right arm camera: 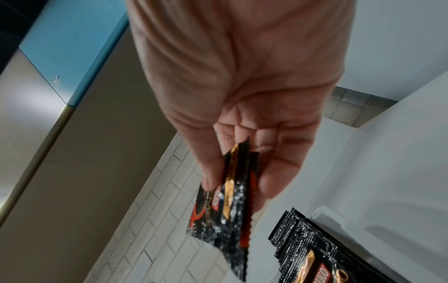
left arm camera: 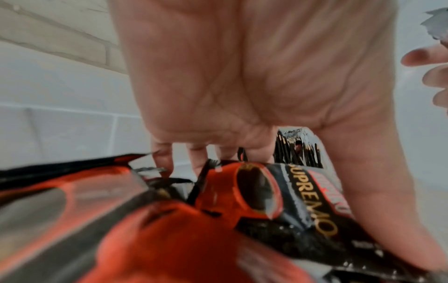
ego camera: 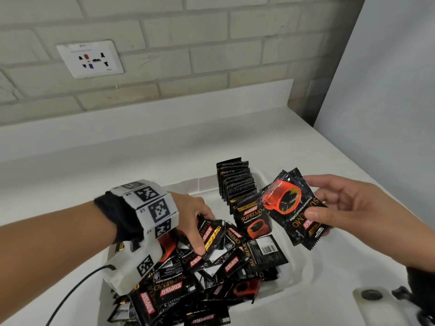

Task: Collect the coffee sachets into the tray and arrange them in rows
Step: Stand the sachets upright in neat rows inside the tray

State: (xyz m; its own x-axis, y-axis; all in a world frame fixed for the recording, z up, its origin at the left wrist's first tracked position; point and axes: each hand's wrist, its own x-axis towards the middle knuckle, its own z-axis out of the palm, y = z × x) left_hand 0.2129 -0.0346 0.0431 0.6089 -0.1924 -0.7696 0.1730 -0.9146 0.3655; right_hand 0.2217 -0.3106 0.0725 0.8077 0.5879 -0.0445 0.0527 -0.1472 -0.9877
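Observation:
A white tray (ego camera: 202, 183) on the white counter holds a loose pile of black-and-red coffee sachets (ego camera: 211, 274). At the tray's back right, several sachets stand upright in a row (ego camera: 237, 184), also seen in the right wrist view (right arm camera: 303, 249). My left hand (ego camera: 202, 231) reaches down into the pile, and its thumb and curled fingers pinch a sachet (left arm camera: 278, 201). My right hand (ego camera: 315, 197) hovers over the tray's right side. It holds a small stack of sachets (ego camera: 289, 205) between thumb and fingers (right arm camera: 230, 210).
A brick wall with a white socket plate (ego camera: 90, 58) rises behind the counter. A black cable (ego camera: 70, 295) trails from my left wrist device. The counter's edge (ego camera: 376, 184) runs diagonally on the right, beside a grey panel.

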